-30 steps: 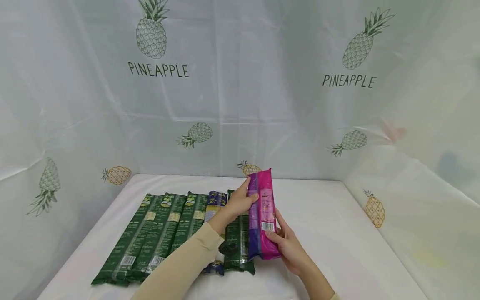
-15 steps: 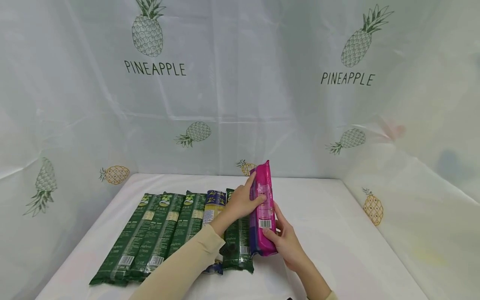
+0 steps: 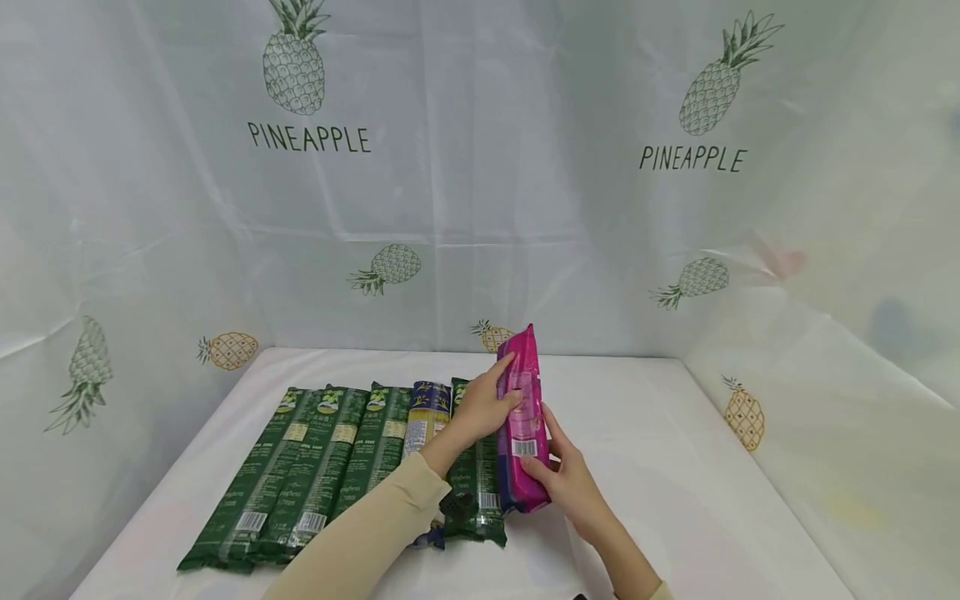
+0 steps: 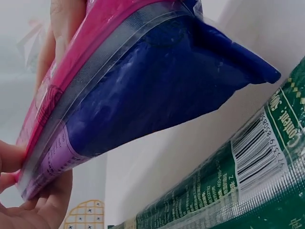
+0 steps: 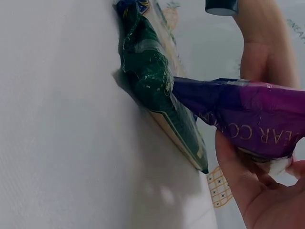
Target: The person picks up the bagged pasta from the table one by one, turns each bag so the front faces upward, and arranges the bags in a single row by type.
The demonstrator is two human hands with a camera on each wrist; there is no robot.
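Note:
Both hands hold a glossy pink-and-purple packet point(image 3: 527, 429), tilted above the table with its pink side and barcode towards me. My left hand point(image 3: 480, 407) grips its upper left part, thumb across the front. Low on the right edge, my right hand point(image 3: 572, 487) holds the packet with its thumb on the front face. The left wrist view shows the packet's dark blue end point(image 4: 157, 90) clear of the green spaghetti pack point(image 4: 228, 181) below. From the right wrist, purple foil point(image 5: 257, 119) with gold letters lies between the fingers.
Several green spaghetti packs point(image 3: 300, 467) lie side by side on the white table point(image 3: 675, 500), left of the packet. Among them is a blue-and-yellow pasta pack point(image 3: 430, 404), partly hidden by my left arm. A pineapple-printed curtain point(image 3: 510, 167) stands behind.
The packet has turned in my hands, so its pink face narrows and less purple shows on the left. It has shifted slightly left, both hands moving with it.

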